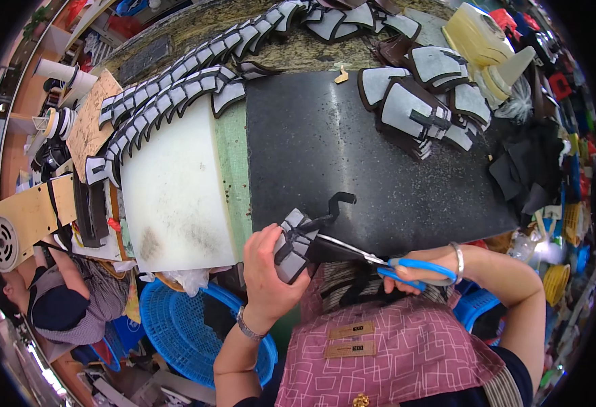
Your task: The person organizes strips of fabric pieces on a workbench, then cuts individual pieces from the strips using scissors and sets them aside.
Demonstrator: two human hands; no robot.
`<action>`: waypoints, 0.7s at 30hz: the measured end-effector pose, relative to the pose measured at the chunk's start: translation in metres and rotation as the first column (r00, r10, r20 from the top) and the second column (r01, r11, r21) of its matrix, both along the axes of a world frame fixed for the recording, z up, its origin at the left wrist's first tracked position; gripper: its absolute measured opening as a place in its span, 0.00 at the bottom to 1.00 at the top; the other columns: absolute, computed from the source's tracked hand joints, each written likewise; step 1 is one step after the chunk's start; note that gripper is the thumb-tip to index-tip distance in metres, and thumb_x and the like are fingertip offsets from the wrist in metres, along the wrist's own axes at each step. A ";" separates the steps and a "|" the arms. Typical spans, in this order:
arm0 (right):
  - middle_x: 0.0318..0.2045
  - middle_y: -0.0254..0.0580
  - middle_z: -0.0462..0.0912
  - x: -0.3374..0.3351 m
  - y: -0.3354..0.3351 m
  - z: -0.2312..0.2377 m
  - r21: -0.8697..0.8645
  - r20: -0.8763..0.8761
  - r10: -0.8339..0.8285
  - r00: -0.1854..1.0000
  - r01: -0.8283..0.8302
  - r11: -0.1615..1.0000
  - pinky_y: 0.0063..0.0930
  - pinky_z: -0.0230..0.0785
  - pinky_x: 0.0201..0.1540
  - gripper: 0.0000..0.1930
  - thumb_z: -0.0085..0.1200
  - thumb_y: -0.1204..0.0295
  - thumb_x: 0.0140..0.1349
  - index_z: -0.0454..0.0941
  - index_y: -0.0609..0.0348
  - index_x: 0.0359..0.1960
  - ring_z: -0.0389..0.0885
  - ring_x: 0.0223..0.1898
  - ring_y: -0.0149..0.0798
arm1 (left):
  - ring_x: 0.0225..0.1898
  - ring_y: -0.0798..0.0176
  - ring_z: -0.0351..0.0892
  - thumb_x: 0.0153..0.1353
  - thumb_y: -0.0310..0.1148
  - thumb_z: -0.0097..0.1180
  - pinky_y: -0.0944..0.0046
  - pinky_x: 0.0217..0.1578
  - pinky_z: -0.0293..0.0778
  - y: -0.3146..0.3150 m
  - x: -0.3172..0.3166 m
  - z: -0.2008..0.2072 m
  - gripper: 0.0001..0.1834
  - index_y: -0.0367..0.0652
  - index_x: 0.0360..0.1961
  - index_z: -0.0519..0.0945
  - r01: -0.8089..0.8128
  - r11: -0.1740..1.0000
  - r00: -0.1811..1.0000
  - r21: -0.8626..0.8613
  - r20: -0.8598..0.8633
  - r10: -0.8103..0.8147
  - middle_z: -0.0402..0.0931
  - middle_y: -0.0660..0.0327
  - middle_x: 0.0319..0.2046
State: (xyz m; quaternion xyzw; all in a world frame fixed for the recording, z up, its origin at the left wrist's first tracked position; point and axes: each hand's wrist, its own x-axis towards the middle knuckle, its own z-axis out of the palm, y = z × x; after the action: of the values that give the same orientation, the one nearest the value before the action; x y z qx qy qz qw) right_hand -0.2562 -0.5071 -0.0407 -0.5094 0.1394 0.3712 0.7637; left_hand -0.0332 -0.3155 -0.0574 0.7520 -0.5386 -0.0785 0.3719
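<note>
In my left hand (264, 275) is a small grey panel with black edging (292, 266), pinched between thumb and fingers above the near edge of the work surface. A black strip (342, 199) sticks out from its upper side and bends at the end. My right hand (440, 256) grips a pair of scissors by the blue handles (428, 266). The metal blades (352, 249) point left, their tips close to the panel and its strip; whether they touch is unclear. Matching panels lie in a long overlapping row (196, 86) at the far left and in a pile (400, 112) at the far right.
A black mat (298, 142) adjoins a white board (176, 197). At the far right stand a yellowish container (476, 35) and a cone-topped pot (501, 78), near black fabric scraps (525, 166). Below left is a blue basket (169, 319). Another person (74, 298) sits at the left.
</note>
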 end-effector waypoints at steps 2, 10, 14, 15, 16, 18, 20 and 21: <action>0.20 0.33 0.67 -0.004 -0.002 0.004 0.003 0.016 0.002 1.000 -0.002 1.000 0.27 0.65 0.31 0.42 0.27 0.33 0.60 0.72 0.67 0.43 0.68 0.25 0.30 | 0.49 0.45 0.70 0.37 0.23 0.61 0.54 0.50 0.67 -0.001 0.000 0.002 0.37 0.37 0.54 0.64 0.006 0.999 1.000 0.045 0.009 -0.007 0.69 0.47 0.48; 0.22 0.34 0.66 0.014 0.018 -0.012 0.026 0.013 -0.045 0.999 0.045 0.999 0.26 0.62 0.29 0.43 0.25 0.32 0.59 0.71 0.66 0.45 0.66 0.25 0.29 | 0.48 0.44 0.72 0.36 0.23 0.60 0.55 0.50 0.68 0.002 -0.001 0.005 0.36 0.37 0.53 0.65 0.025 0.999 0.998 0.048 -0.051 -0.023 0.69 0.46 0.48; 0.22 0.33 0.67 0.024 0.031 -0.016 0.131 -0.001 -0.160 0.987 0.158 0.979 0.23 0.62 0.29 0.43 0.25 0.31 0.58 0.71 0.65 0.43 0.65 0.24 0.27 | 0.48 0.43 0.70 0.35 0.27 0.64 0.51 0.50 0.67 0.006 -0.001 -0.001 0.37 0.38 0.52 0.66 0.044 0.998 0.999 0.045 -0.032 -0.042 0.69 0.46 0.49; 0.22 0.33 0.67 0.026 0.033 -0.017 0.198 -0.011 -0.208 0.978 0.206 0.958 0.22 0.62 0.28 0.43 0.25 0.31 0.58 0.71 0.64 0.41 0.65 0.24 0.27 | 0.48 0.43 0.70 0.35 0.27 0.64 0.51 0.50 0.67 0.006 -0.001 -0.002 0.37 0.38 0.52 0.66 0.043 0.998 0.999 0.045 -0.030 -0.041 0.69 0.46 0.49; 0.21 0.34 0.68 0.026 0.035 -0.019 0.267 -0.020 -0.240 0.971 0.236 0.934 0.20 0.63 0.28 0.42 0.25 0.31 0.57 0.72 0.63 0.38 0.66 0.23 0.26 | 0.49 0.43 0.70 0.34 0.27 0.65 0.51 0.50 0.67 0.005 -0.002 -0.002 0.38 0.38 0.52 0.66 0.031 0.999 0.999 0.038 -0.022 -0.030 0.68 0.46 0.50; 0.20 0.34 0.68 0.028 0.037 -0.015 0.367 -0.073 -0.272 0.959 0.280 0.887 0.20 0.63 0.28 0.42 0.25 0.31 0.58 0.72 0.63 0.38 0.66 0.22 0.26 | 0.49 0.43 0.70 0.34 0.27 0.66 0.51 0.50 0.67 0.004 -0.002 -0.003 0.39 0.38 0.52 0.65 0.021 0.999 1.000 0.030 -0.015 -0.020 0.68 0.46 0.50; 0.15 0.34 0.69 0.026 0.042 -0.019 0.467 -0.084 -0.337 0.938 0.336 0.818 0.20 0.63 0.24 0.39 0.26 0.34 0.60 0.72 0.63 0.34 0.66 0.17 0.26 | 0.49 0.43 0.71 0.34 0.22 0.61 0.53 0.50 0.69 0.005 -0.004 -0.005 0.38 0.38 0.53 0.63 0.021 0.999 0.998 0.038 0.063 -0.023 0.68 0.44 0.50; 0.15 0.34 0.69 0.024 0.043 -0.022 0.465 -0.083 -0.336 0.938 0.335 0.819 0.20 0.63 0.24 0.39 0.26 0.34 0.60 0.72 0.63 0.34 0.66 0.17 0.26 | 0.49 0.43 0.71 0.34 0.22 0.61 0.53 0.50 0.69 0.004 -0.006 -0.006 0.38 0.38 0.53 0.63 0.020 0.999 0.998 0.036 0.063 -0.022 0.68 0.44 0.50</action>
State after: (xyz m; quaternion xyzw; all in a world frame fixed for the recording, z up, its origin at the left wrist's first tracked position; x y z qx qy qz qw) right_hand -0.2326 -0.4639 -0.0630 -0.2756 0.1311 0.2531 0.9180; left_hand -0.0390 -0.3114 -0.0632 0.7549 -0.5564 -0.0679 0.3405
